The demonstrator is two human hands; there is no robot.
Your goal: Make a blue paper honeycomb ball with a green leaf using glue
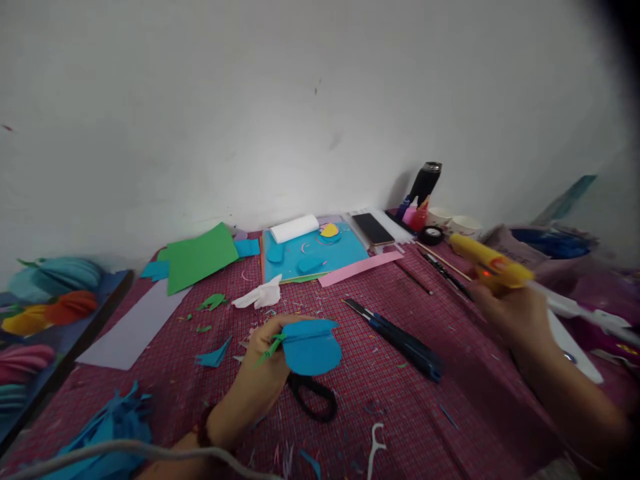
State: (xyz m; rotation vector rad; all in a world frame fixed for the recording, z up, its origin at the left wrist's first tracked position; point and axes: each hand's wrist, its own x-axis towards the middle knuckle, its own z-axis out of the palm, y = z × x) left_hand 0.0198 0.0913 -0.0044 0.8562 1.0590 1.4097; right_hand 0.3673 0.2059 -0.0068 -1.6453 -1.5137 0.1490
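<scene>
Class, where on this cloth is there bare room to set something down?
The widest nearly bare patch of cloth lies between the utility knife and right forearm. A smaller one separates the fringed blue paper from the pointed blue scraps. Crowded: the back right, with cups and tape, and around the scissors.

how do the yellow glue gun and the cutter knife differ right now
The glue gun is mostly yellow, while the cutter knife is dark blue and black. The glue gun is held up in the right hand; the cutter knife lies untouched on the checked cloth. A red light shows on the glue gun, none on the cutter knife.
</scene>
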